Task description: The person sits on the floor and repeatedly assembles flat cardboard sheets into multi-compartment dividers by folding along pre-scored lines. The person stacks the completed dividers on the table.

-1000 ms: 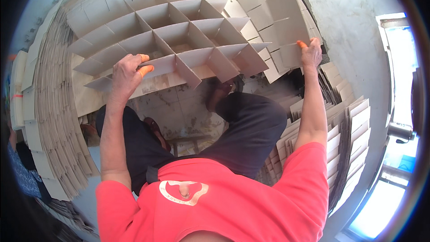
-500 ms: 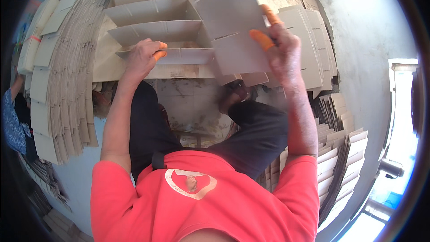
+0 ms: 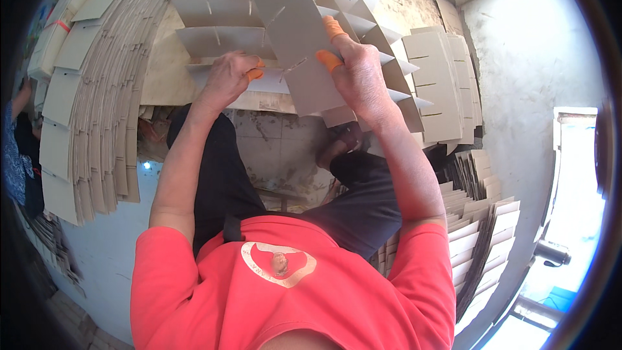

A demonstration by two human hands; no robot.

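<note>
Gripping one slotted cardboard strip (image 3: 295,32), the right hand (image 3: 363,78) has thumb and forefinger closed on its right edge; three slots show on the strip, which stands tilted, left of this hand. The left hand (image 3: 227,78) is pinched nearly closed at the top edge of the nearest crosswise strip (image 3: 269,80); two more crosswise strips (image 3: 223,37) stand beyond it — three in all. Each hand shows two orange finger covers (image 3: 329,59); the left hand's remaining fingers are curled out of sight. Just right of the right hand are interlocked cross strips (image 3: 376,37), partly hidden by that hand and the held strip; their number cannot be told. Far left of the left hand is one tall cardboard stack (image 3: 97,104), its sheets too many to count; well right of the right hand lie slotted sheets (image 3: 431,84). Farther left, one co-worker's patterned sleeve (image 3: 16,159) is cut off by the dark rim — hard to make out.
</note>
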